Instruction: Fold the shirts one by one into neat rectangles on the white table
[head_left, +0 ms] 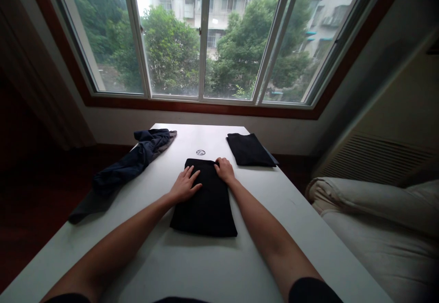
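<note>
A folded black garment (209, 207) lies flat on the white table in front of me, its wider end towards me. My left hand (185, 185) rests on its upper left part, palm down with the fingers spread. At the far right corner, my right hand (225, 170) has its fingers bent and closed on the garment's edge. Which kind of garment this is cannot be made out.
Another folded dark garment (252, 150) lies at the table's (288, 230) right edge. Crumpled navy and grey clothes (133, 161) hang over the left edge. A small round black mark (200, 152) shows beyond the black garment. A pale sofa (373, 220) stands to the right, and a window (202, 42) is ahead.
</note>
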Tool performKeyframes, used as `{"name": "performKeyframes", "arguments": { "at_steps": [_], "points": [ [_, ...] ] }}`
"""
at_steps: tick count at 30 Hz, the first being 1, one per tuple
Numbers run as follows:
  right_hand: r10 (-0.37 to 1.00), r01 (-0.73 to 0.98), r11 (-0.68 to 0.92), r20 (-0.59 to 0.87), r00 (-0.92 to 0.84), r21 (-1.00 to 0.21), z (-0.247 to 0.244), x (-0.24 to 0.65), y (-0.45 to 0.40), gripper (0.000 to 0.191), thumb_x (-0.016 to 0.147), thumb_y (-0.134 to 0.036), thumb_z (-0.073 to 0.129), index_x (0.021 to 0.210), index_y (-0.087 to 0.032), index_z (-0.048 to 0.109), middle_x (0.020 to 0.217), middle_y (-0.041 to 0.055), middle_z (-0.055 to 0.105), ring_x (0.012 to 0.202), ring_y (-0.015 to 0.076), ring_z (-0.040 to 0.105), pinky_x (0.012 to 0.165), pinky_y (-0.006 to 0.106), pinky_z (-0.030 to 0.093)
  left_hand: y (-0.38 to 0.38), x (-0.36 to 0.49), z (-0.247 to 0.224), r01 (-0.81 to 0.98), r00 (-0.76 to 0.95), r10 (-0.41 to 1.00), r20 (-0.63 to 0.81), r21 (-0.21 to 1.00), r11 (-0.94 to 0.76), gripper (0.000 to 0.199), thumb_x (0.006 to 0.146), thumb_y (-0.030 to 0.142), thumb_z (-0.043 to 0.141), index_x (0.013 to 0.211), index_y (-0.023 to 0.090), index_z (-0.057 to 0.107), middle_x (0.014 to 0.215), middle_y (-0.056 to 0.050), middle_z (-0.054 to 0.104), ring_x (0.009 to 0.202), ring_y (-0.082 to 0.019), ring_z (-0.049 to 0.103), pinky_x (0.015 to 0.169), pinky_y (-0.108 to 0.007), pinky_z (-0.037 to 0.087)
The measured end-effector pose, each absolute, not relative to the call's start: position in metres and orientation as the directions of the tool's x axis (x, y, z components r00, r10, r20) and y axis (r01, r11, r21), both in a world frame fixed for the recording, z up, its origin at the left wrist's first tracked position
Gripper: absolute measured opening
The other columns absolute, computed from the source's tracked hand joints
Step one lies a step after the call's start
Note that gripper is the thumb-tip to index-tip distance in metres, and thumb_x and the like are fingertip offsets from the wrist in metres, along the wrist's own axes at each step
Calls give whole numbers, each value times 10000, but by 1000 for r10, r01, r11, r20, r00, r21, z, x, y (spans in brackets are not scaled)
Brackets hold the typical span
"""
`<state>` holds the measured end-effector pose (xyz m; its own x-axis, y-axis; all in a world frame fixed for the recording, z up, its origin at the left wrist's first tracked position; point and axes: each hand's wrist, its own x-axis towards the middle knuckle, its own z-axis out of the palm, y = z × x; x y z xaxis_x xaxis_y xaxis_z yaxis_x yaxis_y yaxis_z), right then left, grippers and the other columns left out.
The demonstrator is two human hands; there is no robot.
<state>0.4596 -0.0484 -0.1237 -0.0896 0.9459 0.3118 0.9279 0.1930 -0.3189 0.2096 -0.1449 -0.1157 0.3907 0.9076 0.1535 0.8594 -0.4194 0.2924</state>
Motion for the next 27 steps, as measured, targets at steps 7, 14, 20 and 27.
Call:
{"name": "performKeyframes", "arguments": {
  "at_steps": [7,14,20,27],
  "points": [
    [944,890,120,327,35,-441,-105,459,-52,273,1030,-317,488,1251,-220,614,1064,88,718,1014,238,649,888,306,445,-137,200,-111,890,288,946,148,324,-322,651,1029,503,523,1589,177,461,1713,-165,284,1586,-344,253,1288,-504,223],
    [977,879,-75,142,159,-472,-106,466,-51,290,1010,-281,525,1285,-249,610,1065,84,746,992,234,690,821,285,447,-151,199,-78,855,405,904,137,293,-427,487,955,253,621,1441,264,635,1642,-87,436,1480,-288,458,1240,-426,357],
    [974,911,-41,188,129,-411,-107,467,-52,253,1051,-273,480,1256,-247,625,1186,94,713,1049,223,672,855,289,443,-189,224,-55,754,595,784,177,216,-621,445,972,375,647,1404,271,665,1586,-83,514,1520,-345,378,1263,-530,302],
    [955,952,-71,256,151,-297,-114,474,-53,333,1080,-219,348,1250,-247,633,1159,107,665,955,215,672,794,303,445,-196,231,-91,807,547,835,60,227,-546,705,1026,649,464,1640,311,386,1734,-106,238,1596,-388,206,1263,-637,227]
  ]
}}
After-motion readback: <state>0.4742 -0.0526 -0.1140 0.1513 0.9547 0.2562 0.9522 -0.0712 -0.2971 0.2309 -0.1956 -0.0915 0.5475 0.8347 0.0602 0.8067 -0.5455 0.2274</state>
